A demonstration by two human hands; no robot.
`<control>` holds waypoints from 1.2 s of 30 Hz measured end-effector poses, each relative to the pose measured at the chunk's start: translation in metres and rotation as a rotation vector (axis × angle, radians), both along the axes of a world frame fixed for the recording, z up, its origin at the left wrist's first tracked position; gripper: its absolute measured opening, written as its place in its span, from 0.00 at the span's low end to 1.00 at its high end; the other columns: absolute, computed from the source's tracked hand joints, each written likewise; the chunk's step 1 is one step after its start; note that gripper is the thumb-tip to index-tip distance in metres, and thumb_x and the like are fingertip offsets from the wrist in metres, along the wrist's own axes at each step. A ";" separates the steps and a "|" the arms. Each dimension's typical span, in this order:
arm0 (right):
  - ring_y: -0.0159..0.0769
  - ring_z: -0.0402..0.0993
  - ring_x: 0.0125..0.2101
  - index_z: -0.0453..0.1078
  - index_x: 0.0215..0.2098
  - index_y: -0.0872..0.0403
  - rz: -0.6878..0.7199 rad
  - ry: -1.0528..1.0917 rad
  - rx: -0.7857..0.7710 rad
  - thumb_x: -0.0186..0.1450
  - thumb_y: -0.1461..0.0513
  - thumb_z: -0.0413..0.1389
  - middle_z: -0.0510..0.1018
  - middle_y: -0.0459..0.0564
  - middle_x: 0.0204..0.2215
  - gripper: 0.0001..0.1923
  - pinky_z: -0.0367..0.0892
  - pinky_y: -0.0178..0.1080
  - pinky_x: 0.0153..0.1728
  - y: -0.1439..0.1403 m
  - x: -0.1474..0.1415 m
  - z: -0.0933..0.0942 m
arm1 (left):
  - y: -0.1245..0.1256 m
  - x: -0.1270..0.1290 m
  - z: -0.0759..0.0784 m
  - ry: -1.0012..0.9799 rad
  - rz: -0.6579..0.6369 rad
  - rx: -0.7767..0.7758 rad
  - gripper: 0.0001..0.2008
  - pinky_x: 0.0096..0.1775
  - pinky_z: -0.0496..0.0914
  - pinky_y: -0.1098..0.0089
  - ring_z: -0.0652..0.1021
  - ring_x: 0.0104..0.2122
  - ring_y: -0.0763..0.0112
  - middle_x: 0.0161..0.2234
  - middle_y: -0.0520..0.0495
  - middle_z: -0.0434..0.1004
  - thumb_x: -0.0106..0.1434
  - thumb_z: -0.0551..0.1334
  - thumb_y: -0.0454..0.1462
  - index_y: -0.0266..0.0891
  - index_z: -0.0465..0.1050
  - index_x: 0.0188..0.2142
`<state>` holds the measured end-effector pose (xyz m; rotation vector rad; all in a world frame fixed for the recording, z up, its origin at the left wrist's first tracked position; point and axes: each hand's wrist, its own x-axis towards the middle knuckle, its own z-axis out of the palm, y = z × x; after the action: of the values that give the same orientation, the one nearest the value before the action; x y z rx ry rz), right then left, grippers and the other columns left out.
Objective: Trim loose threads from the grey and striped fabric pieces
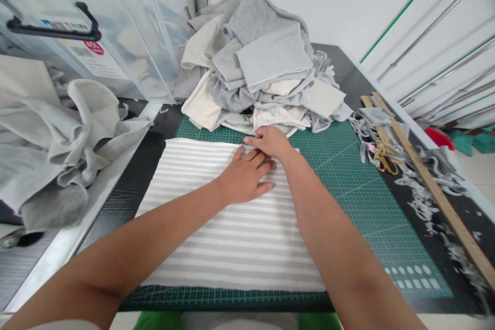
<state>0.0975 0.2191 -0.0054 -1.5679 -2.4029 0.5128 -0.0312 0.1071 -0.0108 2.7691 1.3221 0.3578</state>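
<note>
A grey-and-white striped cloth lies flat on the green cutting mat. My left hand rests palm down on the cloth near its far edge, fingers together and pointing right. Just beyond it, my right hand presses on the cloth's far edge, fingers curled, seeming to pinch the edge; the grip itself is hidden. Both forearms reach across the cloth from the near side.
A heap of grey and cream fabric pieces sits behind the mat. More grey cloth lies left, before clear plastic bins. Gold scissors, a wooden ruler and fabric scraps lie at right.
</note>
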 end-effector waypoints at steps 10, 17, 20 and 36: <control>0.29 0.59 0.21 0.70 0.21 0.54 0.018 0.030 0.024 0.59 0.41 0.52 0.69 0.44 0.18 0.27 0.47 0.36 0.23 0.001 0.002 -0.002 | -0.001 0.001 -0.001 -0.011 0.025 -0.006 0.25 0.59 0.50 0.42 0.61 0.60 0.53 0.59 0.40 0.63 0.67 0.52 0.51 0.42 0.62 0.58; 0.29 0.57 0.21 0.68 0.19 0.55 0.021 0.042 0.007 0.59 0.40 0.52 0.65 0.43 0.16 0.28 0.46 0.36 0.23 0.003 0.002 -0.002 | -0.001 0.001 0.000 0.003 0.022 -0.012 0.25 0.59 0.50 0.42 0.61 0.59 0.53 0.59 0.39 0.64 0.67 0.51 0.51 0.41 0.62 0.58; 0.29 0.57 0.20 0.68 0.18 0.55 0.032 0.038 0.013 0.59 0.40 0.52 0.65 0.43 0.15 0.28 0.46 0.36 0.23 0.004 0.002 -0.002 | -0.001 0.001 0.000 0.002 0.027 -0.018 0.25 0.59 0.50 0.41 0.61 0.59 0.53 0.59 0.40 0.64 0.67 0.52 0.52 0.42 0.62 0.58; 0.29 0.59 0.20 0.69 0.19 0.54 0.016 -0.010 -0.008 0.59 0.40 0.51 0.68 0.44 0.16 0.28 0.47 0.36 0.22 0.002 -0.001 0.001 | 0.001 0.000 0.000 -0.008 0.007 -0.015 0.24 0.58 0.51 0.42 0.62 0.59 0.53 0.57 0.40 0.65 0.67 0.52 0.52 0.41 0.64 0.56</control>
<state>0.0969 0.2215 -0.0041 -1.5593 -2.4262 0.5197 -0.0310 0.1079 -0.0105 2.7491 1.3280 0.3572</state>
